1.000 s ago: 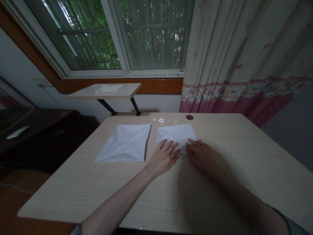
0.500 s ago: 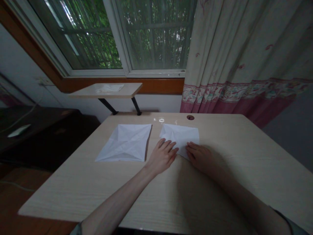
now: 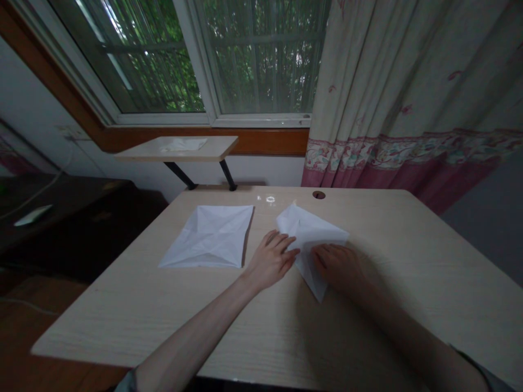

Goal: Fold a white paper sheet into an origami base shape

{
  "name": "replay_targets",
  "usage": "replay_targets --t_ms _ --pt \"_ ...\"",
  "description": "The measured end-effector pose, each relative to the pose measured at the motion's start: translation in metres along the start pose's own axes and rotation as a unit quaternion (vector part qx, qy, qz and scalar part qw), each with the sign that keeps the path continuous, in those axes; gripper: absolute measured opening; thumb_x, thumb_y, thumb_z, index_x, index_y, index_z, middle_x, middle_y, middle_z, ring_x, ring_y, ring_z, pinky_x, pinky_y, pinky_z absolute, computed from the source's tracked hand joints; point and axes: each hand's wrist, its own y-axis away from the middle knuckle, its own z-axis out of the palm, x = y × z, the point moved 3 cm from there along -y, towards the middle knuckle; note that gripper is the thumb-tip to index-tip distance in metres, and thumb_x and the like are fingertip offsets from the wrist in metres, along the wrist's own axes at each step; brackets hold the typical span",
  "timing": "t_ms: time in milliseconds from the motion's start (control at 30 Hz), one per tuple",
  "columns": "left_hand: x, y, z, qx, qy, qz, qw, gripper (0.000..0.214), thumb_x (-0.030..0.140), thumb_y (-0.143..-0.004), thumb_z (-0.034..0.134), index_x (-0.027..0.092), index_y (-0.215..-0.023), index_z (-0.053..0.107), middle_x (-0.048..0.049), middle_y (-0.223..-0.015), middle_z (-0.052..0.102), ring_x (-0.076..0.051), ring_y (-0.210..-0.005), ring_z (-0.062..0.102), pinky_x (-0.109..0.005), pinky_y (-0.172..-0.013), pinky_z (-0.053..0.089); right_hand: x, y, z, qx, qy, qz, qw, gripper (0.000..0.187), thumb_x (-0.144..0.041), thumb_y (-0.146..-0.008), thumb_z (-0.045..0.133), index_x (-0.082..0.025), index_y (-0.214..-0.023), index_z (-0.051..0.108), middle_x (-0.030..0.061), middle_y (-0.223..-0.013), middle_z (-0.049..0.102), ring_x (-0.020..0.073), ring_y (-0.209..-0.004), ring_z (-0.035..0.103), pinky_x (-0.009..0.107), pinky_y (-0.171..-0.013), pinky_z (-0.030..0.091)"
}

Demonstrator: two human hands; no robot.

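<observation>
A folded white sheet of paper [image 3: 314,228] lies turned at an angle on the table in front of me, one pointed corner toward me. At its left edge rests my left hand [image 3: 274,260], fingers spread and fingertips touching the paper. My right hand [image 3: 339,265] is over the paper's right part, its fingers bent and close together against it; the fingertips are partly hidden. Left of my hands is a second white paper [image 3: 212,237], spread flat with crossing creases.
The light wood table [image 3: 229,326] has a round cable hole [image 3: 318,195] near its back edge. A raised shelf [image 3: 143,152] at the back left holds crumpled white paper [image 3: 183,144]. Behind are a window and a curtain [image 3: 368,109]. A dark cabinet [image 3: 102,201] stands at left.
The folded paper has turned on the table, so one corner now points toward me and another to the right. My right hand's fingers have bent more; my left hand is nearly still.
</observation>
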Motion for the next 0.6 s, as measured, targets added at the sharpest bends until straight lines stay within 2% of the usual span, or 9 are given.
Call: replay_targets --t_ms 167,367,600 --pt "0.0 0.001 -0.001 -0.001 0.039 0.018 0.999 0.023 0.032 -0.097 0.056 0.033 -0.115 0.072 -0.0007 -0.136 0.062 -0.022 -0.127 0.052 -0.049 -0.118 0.024 0.003 0.0 0.007 0.023 -0.009 -0.008 1.0 0.02 -0.015 -0.092 0.051 -0.02 -0.079 0.066 0.0039 -0.077 0.073 0.0193 -0.072 0.067 0.031 -0.063 0.046" --pt "0.001 0.0 -0.002 -0.003 0.06 0.028 0.998 0.023 0.036 -0.097 0.056 0.034 -0.113 0.073 -0.0006 -0.132 0.065 -0.022 -0.124 0.054 -0.052 -0.117 0.02 0.011 -0.002 0.025 0.029 -0.033 -0.02 0.999 0.019 -0.016 -0.095 0.05 -0.021 -0.085 0.065 0.0067 -0.087 0.071 0.0223 -0.086 0.065 0.035 -0.077 0.051" --pt "0.005 0.0 -0.005 0.014 0.078 0.044 0.996 0.019 0.035 -0.095 0.059 0.033 -0.102 0.076 0.0017 -0.126 0.068 -0.022 -0.119 0.057 -0.051 -0.117 0.021 0.013 -0.006 0.033 0.031 -0.031 0.004 0.999 0.017 -0.025 -0.097 0.055 -0.021 -0.081 0.061 0.007 -0.084 0.068 0.0239 -0.086 0.064 0.036 -0.075 0.05"
